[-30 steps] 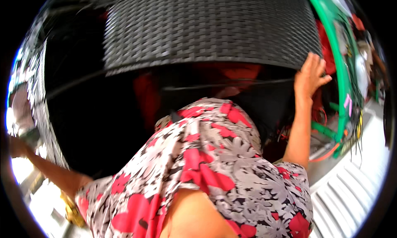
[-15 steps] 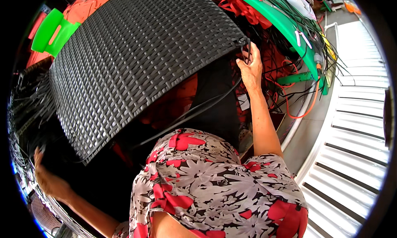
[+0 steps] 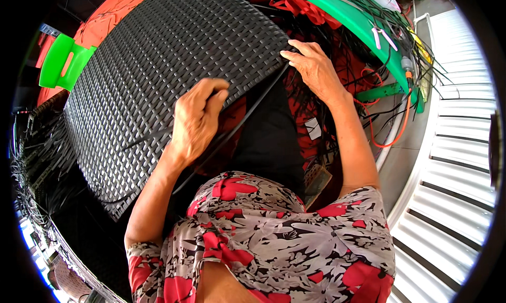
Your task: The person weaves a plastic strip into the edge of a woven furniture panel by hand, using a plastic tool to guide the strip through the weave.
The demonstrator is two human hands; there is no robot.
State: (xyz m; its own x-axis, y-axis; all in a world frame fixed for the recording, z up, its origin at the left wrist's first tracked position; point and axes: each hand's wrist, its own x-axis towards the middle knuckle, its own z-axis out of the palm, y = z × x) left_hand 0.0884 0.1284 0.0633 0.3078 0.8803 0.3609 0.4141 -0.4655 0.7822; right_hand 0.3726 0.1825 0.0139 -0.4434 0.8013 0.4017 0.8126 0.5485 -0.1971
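A large black woven panel (image 3: 174,66), plaited from flat shiny strips, lies tilted in front of me. My left hand (image 3: 199,118) is over its near edge, with the fingers curled in. A loose black strip (image 3: 147,138) comes out beside that wrist and passes behind the hand; the grip itself is partly hidden. At the panel's right corner, the thumb and fingertips of my right hand (image 3: 315,68) press on the edge. Another long black strip (image 3: 237,125) runs from this corner down toward my lap.
Loose strip ends (image 3: 45,150) bristle at the panel's left. A bright green plastic piece (image 3: 63,63) stands beyond it. To the right are a green table edge (image 3: 363,31) with tangled black strips, an orange cord (image 3: 392,143) and a white slatted surface (image 3: 453,197).
My left hand has come from the far left to the panel's near edge. The right hand has stayed at the corner, its fingers shifting onto the edge. The view has shifted slightly.
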